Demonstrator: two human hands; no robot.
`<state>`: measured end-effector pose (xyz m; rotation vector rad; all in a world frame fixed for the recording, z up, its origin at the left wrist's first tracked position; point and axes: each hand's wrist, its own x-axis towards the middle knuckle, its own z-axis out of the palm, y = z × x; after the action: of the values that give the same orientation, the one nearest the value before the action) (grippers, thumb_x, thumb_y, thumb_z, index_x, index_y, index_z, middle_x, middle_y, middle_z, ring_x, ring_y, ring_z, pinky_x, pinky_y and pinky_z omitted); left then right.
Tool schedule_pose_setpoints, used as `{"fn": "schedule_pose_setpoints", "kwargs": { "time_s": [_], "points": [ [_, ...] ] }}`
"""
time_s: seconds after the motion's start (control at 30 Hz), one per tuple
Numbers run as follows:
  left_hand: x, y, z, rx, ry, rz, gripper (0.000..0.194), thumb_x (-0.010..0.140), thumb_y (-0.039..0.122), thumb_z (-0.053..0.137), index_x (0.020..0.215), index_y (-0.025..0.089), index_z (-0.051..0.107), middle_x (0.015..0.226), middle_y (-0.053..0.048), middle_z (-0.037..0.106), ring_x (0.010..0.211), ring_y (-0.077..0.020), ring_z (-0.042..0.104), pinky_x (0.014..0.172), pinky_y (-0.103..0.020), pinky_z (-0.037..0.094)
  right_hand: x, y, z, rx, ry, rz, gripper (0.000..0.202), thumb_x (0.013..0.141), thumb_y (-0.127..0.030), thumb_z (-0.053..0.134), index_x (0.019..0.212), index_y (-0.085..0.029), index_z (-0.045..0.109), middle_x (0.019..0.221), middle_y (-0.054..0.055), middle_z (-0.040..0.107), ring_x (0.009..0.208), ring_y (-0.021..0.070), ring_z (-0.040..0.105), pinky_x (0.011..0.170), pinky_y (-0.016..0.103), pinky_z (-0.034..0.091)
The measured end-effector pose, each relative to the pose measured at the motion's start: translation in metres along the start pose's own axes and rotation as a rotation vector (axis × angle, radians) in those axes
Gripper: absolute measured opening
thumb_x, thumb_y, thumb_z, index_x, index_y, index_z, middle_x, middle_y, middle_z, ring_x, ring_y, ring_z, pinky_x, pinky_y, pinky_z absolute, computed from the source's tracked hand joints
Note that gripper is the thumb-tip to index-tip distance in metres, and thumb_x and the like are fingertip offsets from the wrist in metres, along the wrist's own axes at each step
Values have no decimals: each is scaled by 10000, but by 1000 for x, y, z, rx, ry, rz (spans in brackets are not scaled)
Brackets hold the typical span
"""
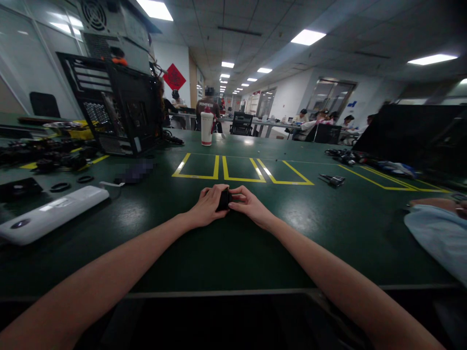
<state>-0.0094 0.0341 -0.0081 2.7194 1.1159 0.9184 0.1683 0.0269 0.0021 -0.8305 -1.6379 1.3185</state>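
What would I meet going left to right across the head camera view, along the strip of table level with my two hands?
Long white device, your left hand, small black object, your right hand, another person's light blue sleeve.

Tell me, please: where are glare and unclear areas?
Head view: glare on the green table, left of the left hand and right of the right hand; ceiling lights washed white. Same view: black object in hand too dark for detail; pixelation hides a dark item, left.
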Motion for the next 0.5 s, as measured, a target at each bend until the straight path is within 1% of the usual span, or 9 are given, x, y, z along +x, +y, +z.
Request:
{"fn": "schedule_pose_setpoints", "kwargs": {
  "time_s": [0.13,0.2,0.3,0.4,0.5],
  "points": [
    [0,1,0,5,5,-6,617,711,258,559,1222,233,212,1210,-86,382,1135,-262,387,940,-441,246,0,-1,2,44,38,34,253,661,-323,639,846,-212,507,900,4,565,798,126,559,732,308,473],
    [0,1,0,4,3,-8,620,709,257,562,1221,236,214,1211,-84,380,1135,-262,387,941,-442,247,1,-1,4,50,54,40,250,649,-311,650,830,-211,510,880,-4,560,775,120,559,729,308,475],
    [0,1,0,2,3,-6,613,709,259,564,1218,231,224,1204,-84,383,1130,-260,391,941,-436,252,2,-1,5,51,83,66,304,634,-275,664,894,-225,515,895,2,560,794,126,558,746,315,468],
    [-1,0,0,-2,4,0,612,713,260,560,1221,219,222,1207,-89,381,1132,-259,388,944,-431,248,3,0,4,54,69,87,327,652,-271,649,947,-216,520,963,22,556,822,129,555,778,323,453],
    [-1,0,0,-12,6,5,617,711,261,559,1223,220,218,1208,-89,379,1134,-261,384,944,-434,245,3,1,1,35,20,60,308,654,-264,649,928,-207,522,960,22,563,856,138,549,800,327,440]
  ]
}}
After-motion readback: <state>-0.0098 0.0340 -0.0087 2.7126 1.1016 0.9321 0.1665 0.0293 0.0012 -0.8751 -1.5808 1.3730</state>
